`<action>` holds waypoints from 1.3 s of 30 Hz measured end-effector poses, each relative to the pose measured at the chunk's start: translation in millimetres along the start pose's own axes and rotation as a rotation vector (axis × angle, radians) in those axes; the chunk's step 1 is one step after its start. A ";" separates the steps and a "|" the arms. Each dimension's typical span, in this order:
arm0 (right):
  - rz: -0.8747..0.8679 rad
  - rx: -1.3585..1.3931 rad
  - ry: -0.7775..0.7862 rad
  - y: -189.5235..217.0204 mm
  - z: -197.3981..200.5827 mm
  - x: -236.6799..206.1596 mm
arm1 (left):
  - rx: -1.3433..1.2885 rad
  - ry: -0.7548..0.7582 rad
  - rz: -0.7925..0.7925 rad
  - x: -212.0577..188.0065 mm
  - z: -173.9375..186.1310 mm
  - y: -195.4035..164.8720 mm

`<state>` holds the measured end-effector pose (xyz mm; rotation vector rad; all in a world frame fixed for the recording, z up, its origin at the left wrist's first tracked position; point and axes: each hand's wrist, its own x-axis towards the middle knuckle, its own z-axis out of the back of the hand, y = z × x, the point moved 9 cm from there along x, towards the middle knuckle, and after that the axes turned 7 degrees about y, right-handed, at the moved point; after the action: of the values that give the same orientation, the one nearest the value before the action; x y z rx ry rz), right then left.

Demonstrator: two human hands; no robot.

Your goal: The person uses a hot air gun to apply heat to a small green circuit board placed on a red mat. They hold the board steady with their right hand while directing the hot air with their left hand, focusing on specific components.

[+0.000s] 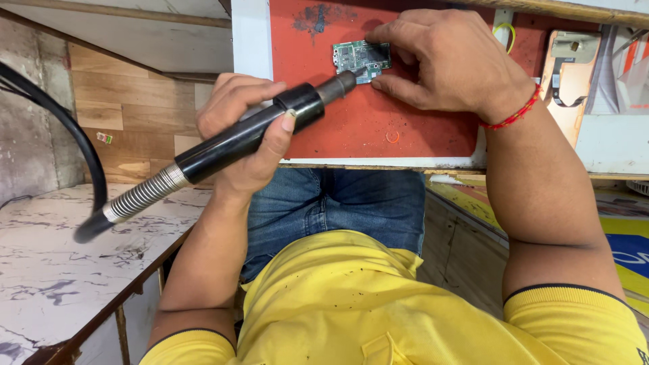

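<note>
Head view: your left hand [247,132] grips the black hot-air handpiece [257,132], nozzle at the green circuit board [362,59]. Your right hand [443,64] pins that board to the red mat [358,128], fingertips apparently on its edges. Thin, light, fragile; hold by the edges.

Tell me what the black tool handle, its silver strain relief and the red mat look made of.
Black cylindrical tool handle: glossy plastic, judging by its sheen. Silver coiled strain relief: likely metal spring, ribbed and shiny. Red work mat: looks like matte rubber or silicone, scuffed and stained.
</note>
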<state>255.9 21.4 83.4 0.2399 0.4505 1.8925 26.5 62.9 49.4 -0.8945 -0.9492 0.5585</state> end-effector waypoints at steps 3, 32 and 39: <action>0.040 0.011 0.011 2.1 0.7 -0.1 | -0.035 -0.015 0.055 -0.6 5.0 2.3; -0.058 0.047 0.013 -4.9 -4.2 11.4 | -0.117 -0.034 0.124 9.7 3.4 -3.7; -0.087 0.029 0.037 -7.6 -9.4 9.2 | -0.118 -0.009 0.114 11.1 1.9 -7.2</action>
<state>255.6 30.6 71.3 0.2013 0.5054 1.8085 30.5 68.1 61.1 -1.0577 -0.9509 0.6089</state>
